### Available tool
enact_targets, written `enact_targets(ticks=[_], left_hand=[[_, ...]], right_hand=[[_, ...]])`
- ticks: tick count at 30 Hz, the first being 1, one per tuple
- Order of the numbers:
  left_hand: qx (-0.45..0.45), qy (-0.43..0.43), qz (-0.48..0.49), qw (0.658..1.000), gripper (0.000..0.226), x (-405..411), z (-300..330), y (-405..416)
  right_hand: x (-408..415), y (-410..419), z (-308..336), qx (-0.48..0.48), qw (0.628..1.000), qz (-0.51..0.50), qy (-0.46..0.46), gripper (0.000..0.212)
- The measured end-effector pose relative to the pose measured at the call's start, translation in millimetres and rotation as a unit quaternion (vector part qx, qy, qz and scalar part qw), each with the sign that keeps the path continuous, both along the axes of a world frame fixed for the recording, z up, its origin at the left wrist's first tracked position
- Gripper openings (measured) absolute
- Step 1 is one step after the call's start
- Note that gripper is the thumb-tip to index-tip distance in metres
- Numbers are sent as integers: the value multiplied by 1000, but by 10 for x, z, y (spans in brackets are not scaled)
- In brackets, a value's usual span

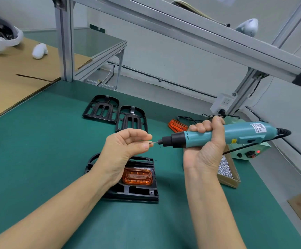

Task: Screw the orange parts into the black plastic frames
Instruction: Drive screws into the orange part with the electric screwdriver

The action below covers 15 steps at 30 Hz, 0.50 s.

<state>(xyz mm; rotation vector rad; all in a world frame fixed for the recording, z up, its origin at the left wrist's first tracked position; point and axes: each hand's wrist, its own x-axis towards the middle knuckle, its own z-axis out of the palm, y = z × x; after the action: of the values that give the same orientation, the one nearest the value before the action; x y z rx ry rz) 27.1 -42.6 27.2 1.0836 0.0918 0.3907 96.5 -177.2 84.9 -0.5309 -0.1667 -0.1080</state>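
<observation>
Nearest on the green table (38,159) lies a black frame (137,192) with an orange part (137,176) seated in its middle; the left wrist hides the frame's far left corner. Just to the right of it, past the right wrist, stands an open cardboard box (231,178) full of small silver screws (225,168).

Above the frame both hands are raised off the table. The left hand (126,144) pinches a small screw (150,142) between thumb and forefinger, its fingers closed together on it. The right hand (206,141) is wrapped tight around the body of a teal electric screwdriver (223,134), held level with its black nose pointing left. The thin bit (157,141) meets the end of the screw at the left fingertips. A coiled black cable (283,133) leaves the tool's right end.

Behind the right hand sits a pale green power box (250,151) with a red light lit, and further left a loose orange piece (177,125) rests on the table. Farther off, two more black frames (115,114) lie side by side, touching, with no orange in them. At the far left a sheet of cardboard (11,78) covers the bench, and an aluminium rack (65,42) rises behind.
</observation>
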Motion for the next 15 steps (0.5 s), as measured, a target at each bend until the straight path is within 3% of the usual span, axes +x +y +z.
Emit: enact_targets(ticks=[9, 12, 15], left_hand=[[54, 31, 12, 998, 39, -45, 7, 46], [274, 73, 55, 957, 34, -111, -33, 161], [510, 113, -8, 852, 34, -194, -49, 216]], right_hand=[[28, -45, -7, -10, 1000, 11, -15, 19], [36, -69, -57, -51, 998, 20, -28, 19], [24, -77, -133, -108, 993, 27, -36, 20]])
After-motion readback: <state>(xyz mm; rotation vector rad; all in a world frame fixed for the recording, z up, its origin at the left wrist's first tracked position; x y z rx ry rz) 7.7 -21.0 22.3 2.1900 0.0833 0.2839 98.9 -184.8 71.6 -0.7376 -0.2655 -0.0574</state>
